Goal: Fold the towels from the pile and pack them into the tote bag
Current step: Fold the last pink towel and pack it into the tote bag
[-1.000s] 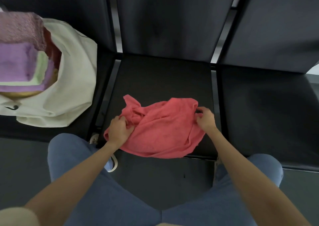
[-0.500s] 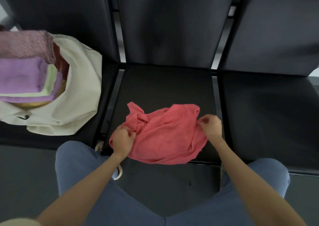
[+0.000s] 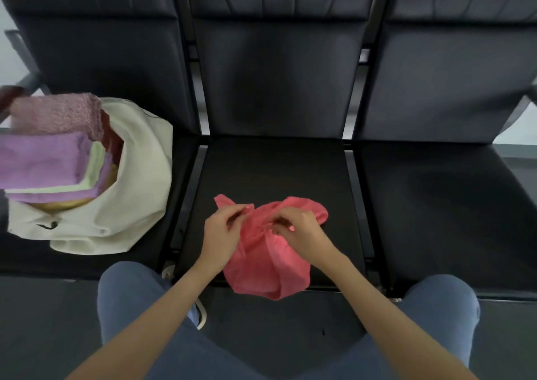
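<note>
Both hands now closer together, pinching red towel.

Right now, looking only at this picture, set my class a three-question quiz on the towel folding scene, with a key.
1. True or false: the crumpled coral-red cloth towel hangs partly over the black padded middle seat's front edge.
2. Which hands grip it? A left hand only; B right hand only; C both.
3. Fill in: the cream canvas tote bag sits on the ___ seat.

Key: 1 true; 2 C; 3 left.
</note>
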The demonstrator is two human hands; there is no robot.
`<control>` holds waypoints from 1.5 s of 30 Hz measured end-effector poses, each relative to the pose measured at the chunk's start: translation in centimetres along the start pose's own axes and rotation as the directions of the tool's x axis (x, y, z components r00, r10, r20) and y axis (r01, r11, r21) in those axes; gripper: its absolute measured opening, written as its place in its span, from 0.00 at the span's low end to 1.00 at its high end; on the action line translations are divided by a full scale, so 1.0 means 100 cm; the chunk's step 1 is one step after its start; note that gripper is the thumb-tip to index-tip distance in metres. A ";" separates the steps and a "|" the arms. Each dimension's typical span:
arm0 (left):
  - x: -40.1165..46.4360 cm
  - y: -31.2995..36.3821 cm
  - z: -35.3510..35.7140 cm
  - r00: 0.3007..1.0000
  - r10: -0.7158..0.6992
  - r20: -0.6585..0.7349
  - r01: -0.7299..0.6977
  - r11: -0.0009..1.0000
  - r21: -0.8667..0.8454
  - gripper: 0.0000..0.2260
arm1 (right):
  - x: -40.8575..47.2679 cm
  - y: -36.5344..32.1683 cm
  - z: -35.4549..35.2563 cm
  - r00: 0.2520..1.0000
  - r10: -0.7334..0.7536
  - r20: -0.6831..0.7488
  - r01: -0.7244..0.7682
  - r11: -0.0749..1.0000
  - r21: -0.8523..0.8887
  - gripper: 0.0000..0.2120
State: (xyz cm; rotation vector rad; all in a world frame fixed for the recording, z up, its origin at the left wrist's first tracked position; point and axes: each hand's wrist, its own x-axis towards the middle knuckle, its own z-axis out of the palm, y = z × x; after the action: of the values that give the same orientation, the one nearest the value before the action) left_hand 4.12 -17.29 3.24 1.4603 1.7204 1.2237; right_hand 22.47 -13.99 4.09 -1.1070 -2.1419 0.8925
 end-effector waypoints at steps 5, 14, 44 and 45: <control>-0.004 0.005 0.003 0.995 -0.049 0.087 0.057 0.994 -0.096 0.19 | 0.006 -0.009 0.006 0.997 0.077 0.000 -0.076 0.991 0.111 0.03; -0.008 0.012 0.002 0.985 -0.019 0.170 0.035 0.995 -0.092 0.13 | 0.002 -0.011 0.006 0.994 0.112 0.000 -0.111 0.979 0.169 0.16; -0.039 -0.080 -0.034 0.825 -0.565 0.009 0.565 0.825 0.029 0.04 | -0.023 -0.011 -0.045 0.612 0.488 -0.622 -0.244 0.865 0.438 0.04; -0.039 -0.079 -0.031 0.782 -0.623 0.012 0.623 0.781 -0.035 0.04 | -0.024 -0.012 -0.047 0.602 0.488 -0.632 -0.242 0.866 0.438 0.04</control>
State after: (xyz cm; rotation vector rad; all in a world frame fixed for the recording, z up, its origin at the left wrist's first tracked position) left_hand -1.14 -21.76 -3.03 0.7425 1.9438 0.8734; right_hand 26.53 -15.12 7.46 -1.4563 -1.0745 0.7382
